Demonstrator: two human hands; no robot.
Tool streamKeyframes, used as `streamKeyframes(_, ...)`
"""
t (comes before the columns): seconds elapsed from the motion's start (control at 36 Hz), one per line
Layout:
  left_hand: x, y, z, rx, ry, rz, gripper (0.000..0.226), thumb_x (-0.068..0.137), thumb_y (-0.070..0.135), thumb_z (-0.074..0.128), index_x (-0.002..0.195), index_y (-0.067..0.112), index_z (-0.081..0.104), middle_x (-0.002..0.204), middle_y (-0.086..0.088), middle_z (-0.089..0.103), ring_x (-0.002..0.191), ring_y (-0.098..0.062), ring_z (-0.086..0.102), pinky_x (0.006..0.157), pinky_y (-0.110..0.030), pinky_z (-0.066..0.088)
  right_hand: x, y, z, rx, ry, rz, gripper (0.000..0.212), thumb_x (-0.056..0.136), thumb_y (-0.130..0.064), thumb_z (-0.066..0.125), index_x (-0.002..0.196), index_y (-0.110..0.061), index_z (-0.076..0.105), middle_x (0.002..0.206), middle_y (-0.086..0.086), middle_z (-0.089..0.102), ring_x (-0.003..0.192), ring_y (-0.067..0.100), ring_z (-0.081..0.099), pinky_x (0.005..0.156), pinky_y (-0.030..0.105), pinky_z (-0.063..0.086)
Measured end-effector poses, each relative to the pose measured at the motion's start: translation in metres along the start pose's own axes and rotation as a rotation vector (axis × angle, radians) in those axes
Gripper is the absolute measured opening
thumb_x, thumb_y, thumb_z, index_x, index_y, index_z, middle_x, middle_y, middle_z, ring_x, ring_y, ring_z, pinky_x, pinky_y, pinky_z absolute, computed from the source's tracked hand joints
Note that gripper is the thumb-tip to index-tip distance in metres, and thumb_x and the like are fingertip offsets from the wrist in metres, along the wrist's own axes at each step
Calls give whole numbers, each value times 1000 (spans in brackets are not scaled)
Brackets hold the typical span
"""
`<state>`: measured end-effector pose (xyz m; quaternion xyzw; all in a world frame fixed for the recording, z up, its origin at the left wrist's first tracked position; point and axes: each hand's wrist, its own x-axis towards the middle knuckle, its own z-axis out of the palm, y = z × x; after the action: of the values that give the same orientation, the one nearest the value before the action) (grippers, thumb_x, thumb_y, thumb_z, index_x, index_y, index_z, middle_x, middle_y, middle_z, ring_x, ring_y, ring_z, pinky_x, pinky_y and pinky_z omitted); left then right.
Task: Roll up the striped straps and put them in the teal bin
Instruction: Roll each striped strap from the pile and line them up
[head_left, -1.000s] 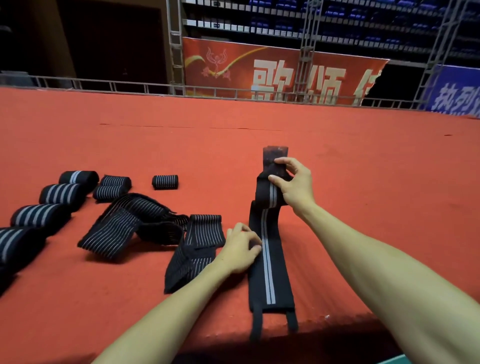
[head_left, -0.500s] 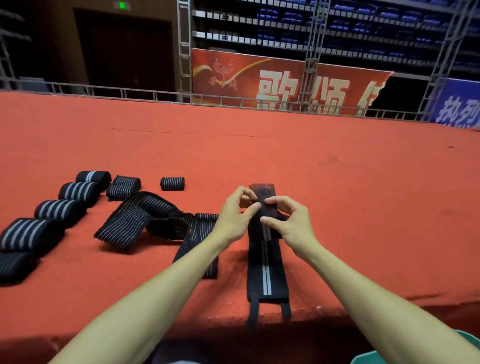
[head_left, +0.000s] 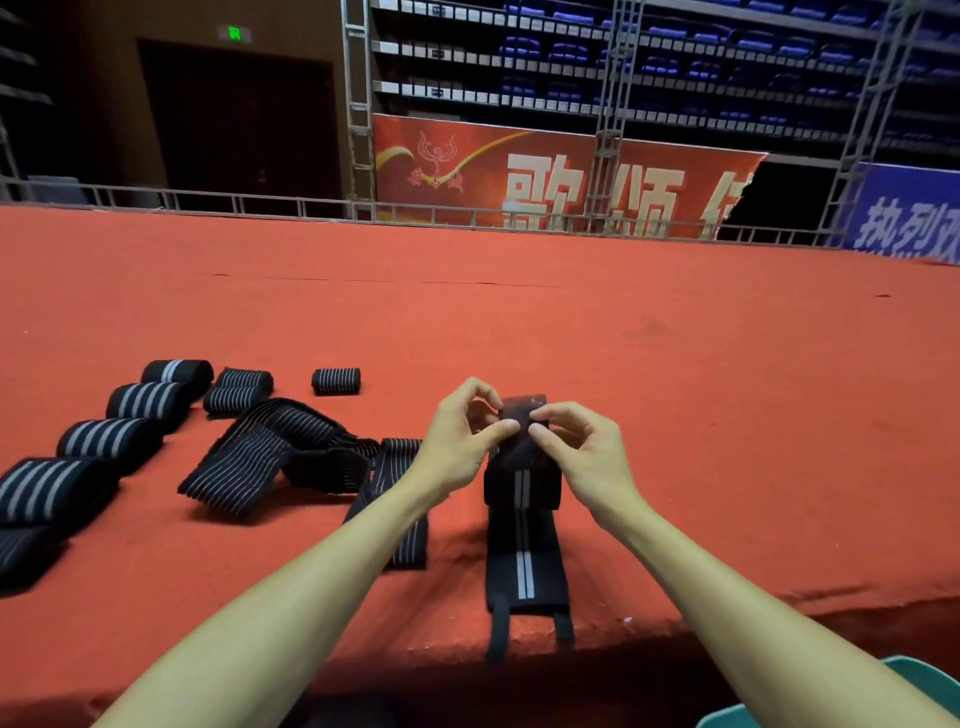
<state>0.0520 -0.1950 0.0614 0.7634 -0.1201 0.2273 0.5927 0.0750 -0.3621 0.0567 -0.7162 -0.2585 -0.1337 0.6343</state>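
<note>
Both grips are pinching: left hand (head_left: 457, 441) and right hand (head_left: 587, 452) are holding the folded far end of the striped strap (head_left: 524, 561). The strap is lying on the red tabletop (head_left: 701, 405) just right of the loose straps (head_left: 270, 447), the teal bin (head_left: 924, 675) well right of them.

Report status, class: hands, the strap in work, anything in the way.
Left hand, right hand both pinch strap at far end, roll just begun. Rest lies flat, tails over the edge. Teal bin lower right; nothing blocking.

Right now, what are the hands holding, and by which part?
The left hand and right hand pinch the strap with the centre stripe by its far end, one at each side.
</note>
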Motion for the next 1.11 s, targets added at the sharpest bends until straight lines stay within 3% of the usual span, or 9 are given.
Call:
streamKeyframes(0.31,9,-2,-4,18,-71,-37,31,90,10,69,116,21,57,68,8,61,66,-5,59,76,-28,52,11,-4,-1,-56,26,-11,24,83,3,71,77,-19,68,73,11,72,67,16,64,65,39,52)
streamKeyframes(0.36,10,-2,-4,19,-75,-71,25,91,11,69,112,23,62,76,3,65,74,-8,62,79,-34,55,10,-4,0,-82,9,-12,28,85,3,69,76,-23,66,72,10,72,66,16,64,63,42,53)
streamKeyframes(0.47,11,-2,-3,-38,-56,-119,20,88,5,70,95,23,64,87,2,67,78,-6,63,68,-24,54,9,-5,3,-102,5,-3,32,86,3,67,76,-27,62,73,12,71,65,15,62,61,40,51)
streamKeyframes(0.58,12,0,-1,-69,-14,-123,23,85,-4,70,82,17,61,72,7,62,63,2,59,61,-20,51,7,-3,5,-94,12,18,33,88,1,65,79,-30,56,70,15,70,62,20,60,57,40,47)
streamKeyframes(0.69,12,0,0,-34,-16,-98,23,86,-5,68,77,14,60,61,7,57,54,1,53,58,-17,48,8,-1,4,-75,32,79,37,87,-3,68,95,-32,46,67,10,71,55,16,58,55,33,44)
streamKeyframes(0.75,12,-1,-1,-10,-18,-90,21,87,-3,69,78,15,62,61,6,58,53,0,53,59,-17,46,10,-1,4,-68,7,115,31,88,-4,68,103,-26,52,71,11,72,60,15,61,61,39,50)
streamKeyframes(0.83,13,-4,-2,11,-24,-89,21,86,0,70,76,18,64,59,10,60,56,-4,54,62,-23,46,12,2,1,-117,-26,122,13,88,-6,68,94,-17,66,74,7,74,69,16,67,71,46,56)
streamKeyframes(1.0,14,-8,-1,-4,-31,-81,21,86,2,71,77,19,65,61,10,60,61,-8,54,67,-32,49,13,0,2,-76,-41,135,15,92,-4,63,90,-18,67,78,3,75,72,11,69,65,34,53)
streamKeyframes(1.11,14,-10,0,-11,-48,-68,28,84,2,72,72,26,65,71,4,64,66,-12,59,69,-37,53,12,0,1,-60,-66,126,17,91,-8,66,97,-24,66,80,12,74,72,21,64,64,49,57)
